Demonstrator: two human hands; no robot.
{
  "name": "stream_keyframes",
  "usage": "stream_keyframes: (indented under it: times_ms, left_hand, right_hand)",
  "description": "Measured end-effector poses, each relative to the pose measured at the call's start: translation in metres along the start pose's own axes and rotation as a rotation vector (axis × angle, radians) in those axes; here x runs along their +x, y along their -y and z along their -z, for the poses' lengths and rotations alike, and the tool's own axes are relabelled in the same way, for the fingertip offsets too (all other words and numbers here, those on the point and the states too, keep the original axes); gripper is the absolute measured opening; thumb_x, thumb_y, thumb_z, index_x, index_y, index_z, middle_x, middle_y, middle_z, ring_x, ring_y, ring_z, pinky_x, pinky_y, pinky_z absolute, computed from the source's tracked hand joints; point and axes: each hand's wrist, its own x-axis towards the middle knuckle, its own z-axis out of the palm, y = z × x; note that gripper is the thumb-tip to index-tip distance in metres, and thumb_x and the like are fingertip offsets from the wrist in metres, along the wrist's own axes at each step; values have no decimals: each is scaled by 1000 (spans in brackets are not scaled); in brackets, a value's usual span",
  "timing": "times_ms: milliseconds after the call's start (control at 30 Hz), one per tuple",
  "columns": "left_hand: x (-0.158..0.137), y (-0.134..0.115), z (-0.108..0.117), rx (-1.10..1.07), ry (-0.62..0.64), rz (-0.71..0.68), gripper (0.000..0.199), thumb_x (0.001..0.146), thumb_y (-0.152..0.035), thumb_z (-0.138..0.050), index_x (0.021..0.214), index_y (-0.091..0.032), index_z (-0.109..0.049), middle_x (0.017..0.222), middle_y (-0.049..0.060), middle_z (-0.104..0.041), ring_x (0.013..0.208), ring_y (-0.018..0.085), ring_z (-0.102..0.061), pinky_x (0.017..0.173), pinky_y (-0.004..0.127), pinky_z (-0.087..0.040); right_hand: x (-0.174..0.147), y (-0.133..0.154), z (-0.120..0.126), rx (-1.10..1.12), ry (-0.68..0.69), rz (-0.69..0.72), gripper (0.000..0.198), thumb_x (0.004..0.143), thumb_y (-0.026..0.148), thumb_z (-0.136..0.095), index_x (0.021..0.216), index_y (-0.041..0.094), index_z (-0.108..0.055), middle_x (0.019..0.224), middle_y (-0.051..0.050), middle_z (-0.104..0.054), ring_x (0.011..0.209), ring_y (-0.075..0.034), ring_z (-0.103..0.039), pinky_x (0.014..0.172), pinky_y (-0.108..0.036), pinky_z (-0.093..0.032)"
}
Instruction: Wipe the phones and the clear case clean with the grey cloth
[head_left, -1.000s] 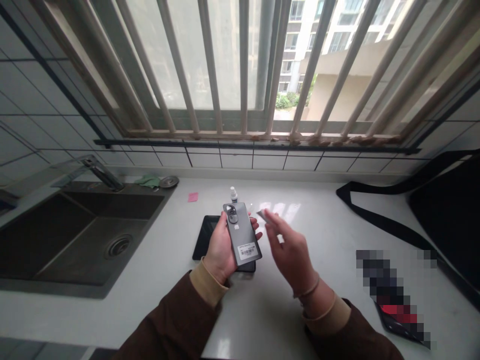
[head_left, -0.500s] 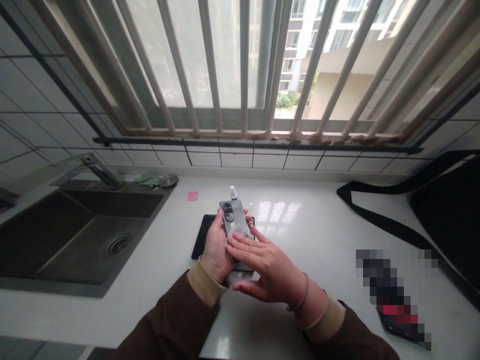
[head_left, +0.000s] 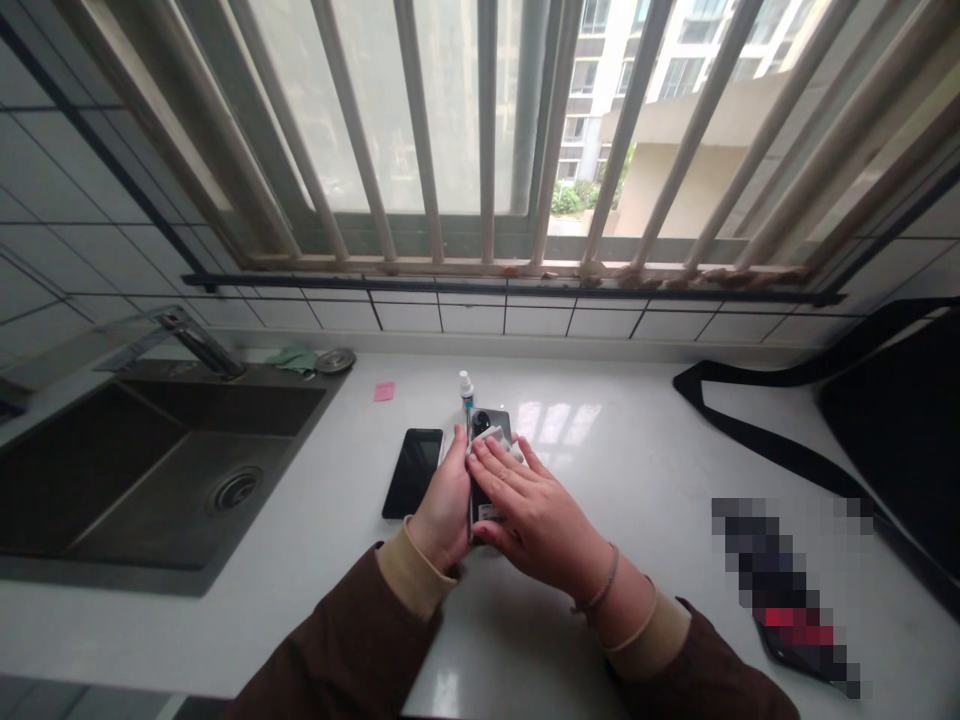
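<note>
Grey phone (head_left: 489,470) held back-up over the white tabletop (head_left: 615,480), just above its near-centre, camera end pointing toward the window. Gripped along its left edge by the left hand (head_left: 444,505), fingers wrapped and clamped on the body. Pressed from above by the right hand (head_left: 525,510), fingers laid flat with a small white wipe (head_left: 491,440) pinned under the fingertips against the upper back, near the camera module.

Compared with one second earlier: right hand lifted clear of the phone then, wipe pinched in the air; now brought down onto the back. Compared with half a second earlier: wipe shifted up the back toward the camera end, phone turned slightly edge-on. Judged as wiping of the rear surface under way, not finished.

Second phone (head_left: 413,472) lying flat and dark, screen up, just left of the hands, now fully uncovered. Small spray bottle (head_left: 466,388) standing upright just beyond the grey phone. Pink slip (head_left: 384,391) farther back. Dark sink (head_left: 150,470) at left with faucet (head_left: 196,340). Black bag strap (head_left: 757,440) at right.
</note>
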Motion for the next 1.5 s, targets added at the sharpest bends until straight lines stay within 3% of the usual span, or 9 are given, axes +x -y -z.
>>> stream_keyframes:
  times_ms: [167, 400, 700, 900, 1067, 1233, 1400, 1500]
  left_hand:
    - [5, 6, 7, 11, 44, -39, 45, 109, -44, -49, 130, -12, -73, 129, 17, -76, 132, 26, -67, 121, 38, -46]
    - [2, 9, 6, 12, 152, 115, 46, 108, -41, -52, 147, -21, -65, 140, 12, -72, 140, 26, -61, 122, 41, -45]
    - [-1, 11, 7, 69, 143, 84, 44, 108, -39, -54, 146, -22, -65, 139, 11, -73, 139, 26, -62, 122, 39, -45]
    - [3, 10, 7, -62, 215, 175, 48, 109, -44, -49, 149, -20, -62, 134, 14, -74, 136, 28, -65, 120, 44, -47]
    - [8, 9, 8, -110, 186, 98, 51, 108, -45, -49, 147, -15, -62, 130, 18, -75, 130, 30, -68, 119, 46, -48]
    - [9, 1, 6, -110, 57, 5, 59, 107, -54, -42, 131, -8, -70, 114, 22, -78, 113, 33, -75, 106, 48, -57]
    - [10, -9, 12, -123, -111, -155, 64, 108, -59, -33, 106, -10, -74, 87, 15, -76, 77, 26, -75, 77, 41, -64]
    - [11, -13, 15, -132, -132, -181, 65, 108, -59, -30, 106, -10, -73, 84, 13, -74, 71, 24, -73, 69, 38, -62]
  right_hand:
    - [-1, -2, 2, -29, -35, -62, 70, 109, 46, -50, 169, 14, -29, 169, -17, -38, 161, -31, -30, 133, -58, -23]
    - [-2, -7, 5, -32, -140, -160, 68, 110, 36, -50, 170, 18, -25, 170, -16, -37, 160, -32, -31, 130, -60, -30]
    - [-3, -7, 9, 9, -225, -179, 59, 109, 28, -49, 167, 21, -37, 166, -12, -45, 157, -29, -39, 129, -55, -37]
    - [-5, -11, 3, 21, -283, -254, 55, 108, 24, -50, 162, 20, -46, 162, -12, -51, 153, -29, -45, 128, -56, -40]
    - [-5, -9, 3, 25, -251, -253, 50, 107, 24, -53, 156, 20, -55, 157, -12, -57, 149, -29, -52, 126, -55, -43]
    - [-3, -3, 5, 105, -146, -149, 42, 105, 27, -56, 146, 20, -66, 147, -11, -66, 142, -28, -60, 126, -53, -44]
    - [-3, 4, 6, 225, -65, -32, 41, 103, 30, -60, 140, 18, -70, 142, -11, -70, 137, -26, -65, 125, -46, -47]
    - [-2, 9, 9, 306, -35, 30, 44, 101, 36, -64, 141, 19, -69, 142, -11, -70, 137, -25, -64, 126, -45, -45]
